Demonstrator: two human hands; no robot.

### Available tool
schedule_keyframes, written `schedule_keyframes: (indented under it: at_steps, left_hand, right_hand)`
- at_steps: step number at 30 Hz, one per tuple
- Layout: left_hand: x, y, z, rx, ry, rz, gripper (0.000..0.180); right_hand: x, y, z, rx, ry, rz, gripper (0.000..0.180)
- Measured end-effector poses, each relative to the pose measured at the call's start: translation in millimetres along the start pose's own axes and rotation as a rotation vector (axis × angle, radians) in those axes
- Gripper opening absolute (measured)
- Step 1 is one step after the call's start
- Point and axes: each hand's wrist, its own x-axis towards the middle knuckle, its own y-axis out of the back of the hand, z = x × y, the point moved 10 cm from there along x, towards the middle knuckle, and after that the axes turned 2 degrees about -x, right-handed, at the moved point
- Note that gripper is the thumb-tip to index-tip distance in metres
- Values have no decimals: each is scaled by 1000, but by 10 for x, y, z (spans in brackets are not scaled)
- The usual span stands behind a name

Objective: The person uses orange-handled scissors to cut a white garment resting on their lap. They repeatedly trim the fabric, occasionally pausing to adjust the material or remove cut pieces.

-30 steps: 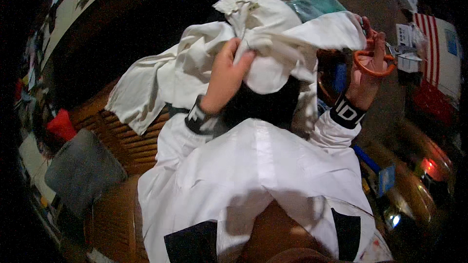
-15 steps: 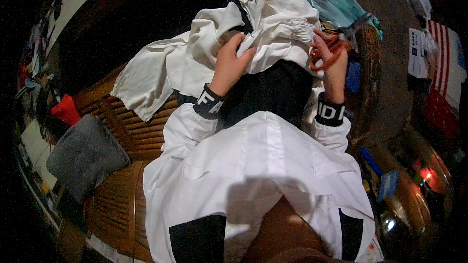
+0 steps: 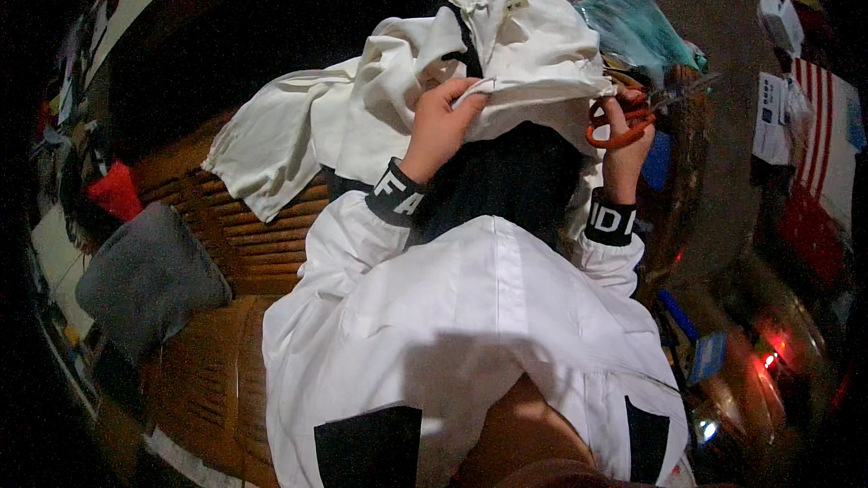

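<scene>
My left hand (image 3: 440,122) pinches a fold of a white cloth (image 3: 524,45) and holds it up in front of me. More of this white cloth (image 3: 298,126) hangs down to the left over a wooden slatted surface. My right hand (image 3: 624,131) grips orange-handled scissors (image 3: 633,117) at the cloth's right edge, blades pointing right and away. Whether the blades touch the cloth is unclear. A dark fabric (image 3: 506,181) lies under the white cloth between my wrists. Both forearms wear white sleeves with black cuffs.
A wooden slatted bench (image 3: 244,244) runs under the cloth to the left, with a grey cushion (image 3: 149,276) and a red object (image 3: 116,192) beside it. Teal fabric (image 3: 637,27) lies behind the scissors. Boxes and striped packaging (image 3: 805,126) stand at the right.
Both hands have come closer together at the cloth's edge. The right hand with the scissors moved left, from apart at the right to against the cloth.
</scene>
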Motion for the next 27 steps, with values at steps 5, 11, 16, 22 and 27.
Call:
schedule_keyframes:
  at_steps: [5, 11, 16, 22, 27]
  left_hand:
    - [-47, -64, 226, 109, -176, 23, 25]
    - [-210, -62, 352, 232, -336, -5, 17]
    - [-262, -127, 275, 190, -279, -71, 11]
    - [-134, -293, 269, 344, -188, 32, 28]
    - [-75, -410, 185, 397, -298, 2, 33]
  right_hand:
    - [-102, 126, 242, 13, -71, 36, 16]
    - [-315, 148, 379, -229, -76, 11, 15]
    - [-517, 212, 255, -105, -181, 132, 18]
    - [-693, -267, 328, -40, -251, -60, 26]
    - [-756, -453, 299, -125, -216, -83, 28]
